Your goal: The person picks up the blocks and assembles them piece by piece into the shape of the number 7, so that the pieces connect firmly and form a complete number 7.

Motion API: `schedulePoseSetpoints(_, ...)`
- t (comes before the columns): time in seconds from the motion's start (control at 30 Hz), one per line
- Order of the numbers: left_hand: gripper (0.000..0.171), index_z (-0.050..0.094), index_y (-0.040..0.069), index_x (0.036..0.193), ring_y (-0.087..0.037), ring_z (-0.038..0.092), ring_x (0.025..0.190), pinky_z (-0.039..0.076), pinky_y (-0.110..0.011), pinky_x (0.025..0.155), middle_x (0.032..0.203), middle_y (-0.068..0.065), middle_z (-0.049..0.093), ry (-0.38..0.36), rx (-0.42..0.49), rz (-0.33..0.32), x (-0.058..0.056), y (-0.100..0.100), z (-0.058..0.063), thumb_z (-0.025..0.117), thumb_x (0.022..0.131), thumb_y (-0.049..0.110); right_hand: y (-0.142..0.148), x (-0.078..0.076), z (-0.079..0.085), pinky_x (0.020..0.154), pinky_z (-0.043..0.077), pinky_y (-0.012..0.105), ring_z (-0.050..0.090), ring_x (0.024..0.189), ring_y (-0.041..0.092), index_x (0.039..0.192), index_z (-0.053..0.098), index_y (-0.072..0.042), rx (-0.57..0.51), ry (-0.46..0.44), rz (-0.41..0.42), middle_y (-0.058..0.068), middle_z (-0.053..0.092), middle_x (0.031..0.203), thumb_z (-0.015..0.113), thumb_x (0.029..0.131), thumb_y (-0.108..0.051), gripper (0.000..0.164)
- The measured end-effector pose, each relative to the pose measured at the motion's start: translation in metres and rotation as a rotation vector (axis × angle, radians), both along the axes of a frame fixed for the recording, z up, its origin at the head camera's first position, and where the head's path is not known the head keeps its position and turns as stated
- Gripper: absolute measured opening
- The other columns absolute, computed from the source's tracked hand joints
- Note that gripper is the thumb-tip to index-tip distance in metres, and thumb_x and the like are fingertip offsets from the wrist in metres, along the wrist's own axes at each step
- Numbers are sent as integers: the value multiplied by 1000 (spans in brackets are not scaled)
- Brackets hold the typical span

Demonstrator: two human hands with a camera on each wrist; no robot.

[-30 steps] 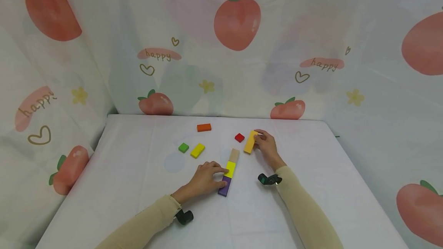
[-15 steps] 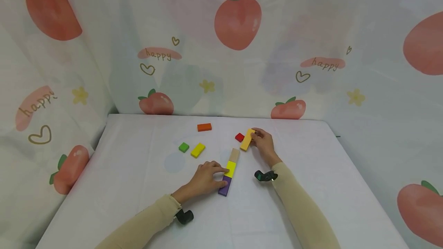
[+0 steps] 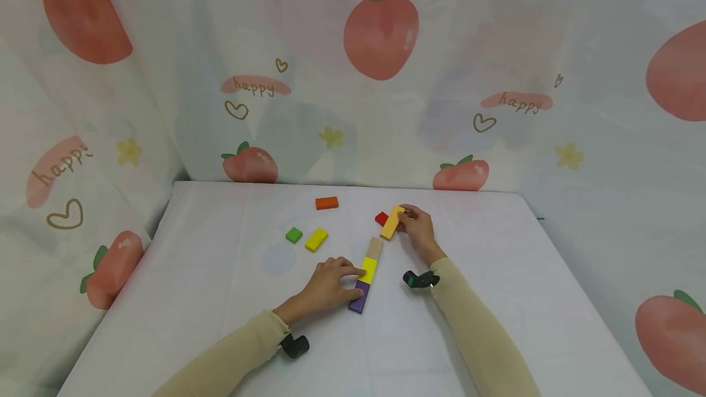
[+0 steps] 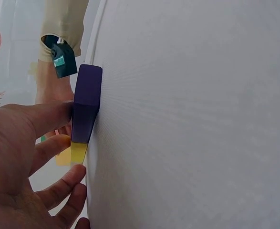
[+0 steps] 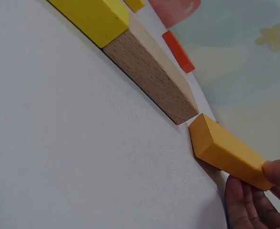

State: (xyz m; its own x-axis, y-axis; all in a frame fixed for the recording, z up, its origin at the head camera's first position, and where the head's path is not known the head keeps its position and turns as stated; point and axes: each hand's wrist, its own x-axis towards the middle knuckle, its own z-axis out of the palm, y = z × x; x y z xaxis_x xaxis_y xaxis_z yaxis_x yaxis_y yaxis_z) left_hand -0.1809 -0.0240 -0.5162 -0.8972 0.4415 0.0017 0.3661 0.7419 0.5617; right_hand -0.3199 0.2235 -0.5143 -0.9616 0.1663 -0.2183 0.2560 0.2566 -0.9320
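Observation:
Three blocks form a slanting line on the table: a purple block [image 3: 358,304] nearest, a bright yellow block [image 3: 369,266], then a bare wooden block [image 3: 374,248]. My left hand [image 3: 324,287] rests along the line's left side, thumb touching the purple block [image 4: 86,100] and a finger at the yellow one. With thumb and fingers, my right hand [image 3: 420,230] pinches the far end of an amber-yellow block [image 5: 235,155]. That block's near end lies close beyond the wooden block [image 5: 151,71], apart from it in the head view. It partly covers a red block [image 3: 380,218].
Left of the line lie a green block [image 3: 294,234] and another yellow block [image 3: 317,239]. Farther back is an orange block [image 3: 326,203]. A white cloth covers the table [image 3: 220,250], and a fruit-print curtain [image 3: 309,29] hangs behind its far edge.
My right hand has carried the amber-yellow block left, closer to the wooden block's far end and partly over the red block in view. The left hand has stayed in place.

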Motion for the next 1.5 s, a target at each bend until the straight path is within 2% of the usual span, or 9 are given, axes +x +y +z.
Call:
schedulePoseSetpoints(0.7, 42, 68, 31, 124, -19, 52, 113, 38, -43, 100, 117, 4, 61, 5, -9, 4, -1, 1, -4, 75, 84, 42, -8, -2, -3, 91, 55, 29, 61, 108, 24, 138, 55, -16, 22, 14, 22, 12, 54, 131, 56, 101, -22, 38)
schedulePoseSetpoints(0.97, 42, 68, 31, 125, -19, 51, 113, 38, -41, 97, 118, 4, 61, -3, -6, -6, -1, 0, -1, 75, 84, 41, -12, -2, -1, 85, 57, 28, 64, 102, 25, 136, 56, -11, 23, 68, 50, 17, 56, 127, 56, 100, -17, 36)
schedulePoseSetpoints(1.5, 42, 68, 31, 124, -17, 52, 110, 38, -40, 95, 117, 5, 61, 7, -11, 0, -3, 1, -4, 75, 84, 43, -18, 4, 2, 86, 57, 26, 64, 100, 23, 139, 54, -14, 12, 44, 76, 14, 57, 126, 55, 101, -19, 38)
